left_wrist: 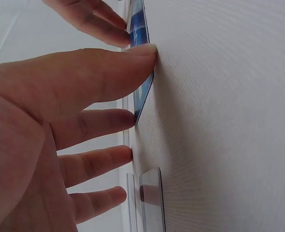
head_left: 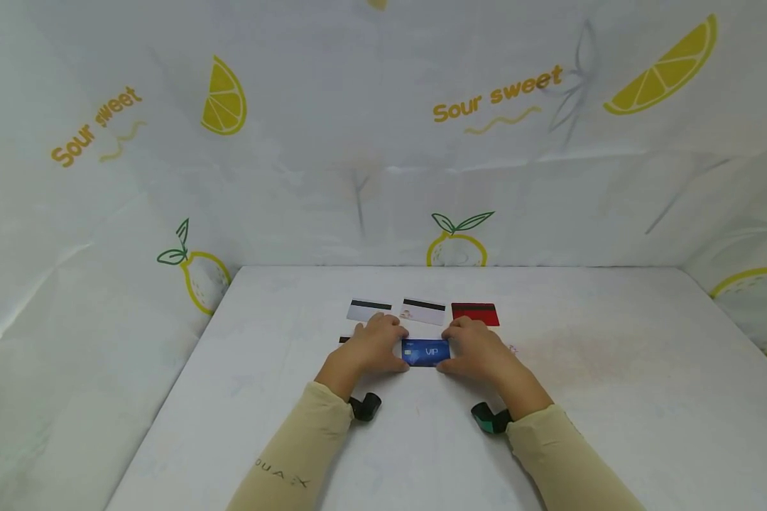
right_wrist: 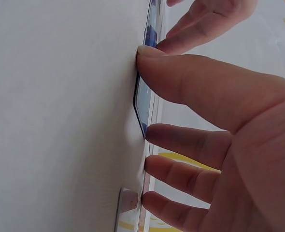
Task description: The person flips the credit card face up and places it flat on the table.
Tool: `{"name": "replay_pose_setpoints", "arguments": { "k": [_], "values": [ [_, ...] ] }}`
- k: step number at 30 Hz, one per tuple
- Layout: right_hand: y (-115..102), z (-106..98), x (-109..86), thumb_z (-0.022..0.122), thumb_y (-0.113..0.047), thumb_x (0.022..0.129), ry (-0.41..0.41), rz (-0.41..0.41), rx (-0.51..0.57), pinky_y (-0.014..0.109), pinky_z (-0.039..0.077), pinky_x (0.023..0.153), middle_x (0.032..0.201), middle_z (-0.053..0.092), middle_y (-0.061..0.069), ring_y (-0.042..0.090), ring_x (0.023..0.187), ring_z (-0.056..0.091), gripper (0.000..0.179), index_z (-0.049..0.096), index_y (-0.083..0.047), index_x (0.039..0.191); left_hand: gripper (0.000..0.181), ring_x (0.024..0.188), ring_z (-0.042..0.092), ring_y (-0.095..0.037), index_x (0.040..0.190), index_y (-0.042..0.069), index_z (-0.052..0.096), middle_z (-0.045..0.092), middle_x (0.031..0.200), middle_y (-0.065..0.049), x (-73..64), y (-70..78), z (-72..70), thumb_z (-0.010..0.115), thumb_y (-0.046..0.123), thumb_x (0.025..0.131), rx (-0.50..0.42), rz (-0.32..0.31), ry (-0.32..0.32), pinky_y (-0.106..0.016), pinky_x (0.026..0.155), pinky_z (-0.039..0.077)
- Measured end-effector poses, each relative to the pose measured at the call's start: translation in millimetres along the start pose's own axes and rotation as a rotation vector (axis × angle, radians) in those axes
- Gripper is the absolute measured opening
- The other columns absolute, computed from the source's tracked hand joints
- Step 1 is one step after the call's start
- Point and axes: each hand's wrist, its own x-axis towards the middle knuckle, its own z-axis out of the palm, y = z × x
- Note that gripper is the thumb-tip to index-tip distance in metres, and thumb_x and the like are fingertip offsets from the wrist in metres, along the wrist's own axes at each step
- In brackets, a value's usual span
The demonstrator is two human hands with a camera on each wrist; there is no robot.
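Observation:
A blue card marked VIP point(head_left: 427, 353) lies face up on the white table, between both hands. My left hand point(head_left: 377, 345) holds its left end, thumb on the near edge and index finger at the far corner. At the opposite end my right hand point(head_left: 479, 350) grips it the same way. In the left wrist view the thumb overlaps the blue card point(left_wrist: 141, 99), and the other fingers stretch past it. The right wrist view shows the thumb and index finger at the card's edge point(right_wrist: 142, 99). Another card point(head_left: 344, 340), mostly hidden, lies beneath the left hand.
Behind the hands a row holds a white striped card point(head_left: 366, 312), a white card with a small picture point(head_left: 424, 313) and a red card point(head_left: 476, 313). A pale card point(right_wrist: 126, 205) lies beside the right little finger. Black wrist devices point(head_left: 367, 407) sit under both forearms. Lemon-print cloth point(head_left: 332, 177) hangs behind.

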Motion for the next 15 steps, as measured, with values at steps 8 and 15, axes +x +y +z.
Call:
{"name": "replay_pose_setpoints", "arguments": {
  "k": [8,15],
  "values": [
    [-1.1,2.5,0.6,0.084,-0.037,0.075,0.006,-0.003,-0.002,0.057,0.044,0.102,0.132,0.055,0.015,0.036,0.122,0.049,0.053,0.068,-0.012,0.119,0.054,0.145,0.029,-0.028,0.131,0.02,0.062,0.045,0.149,-0.006,-8.9,-14.9,-8.9,0.078,0.033,0.081,-0.109,-0.029,0.008,-0.064,0.113,0.024],
    [1.8,1.6,-0.8,0.083,-0.038,0.075,0.009,-0.015,-0.026,0.058,0.044,0.102,0.134,0.054,0.015,0.036,0.124,0.049,0.054,0.068,-0.012,0.12,0.056,0.145,0.03,-0.028,0.132,0.016,0.061,0.041,0.151,-0.009,-28.3,-51.1,-18.7,0.078,0.028,0.081,-0.222,-0.069,0.04,-0.061,0.114,0.025]
  ]
}}
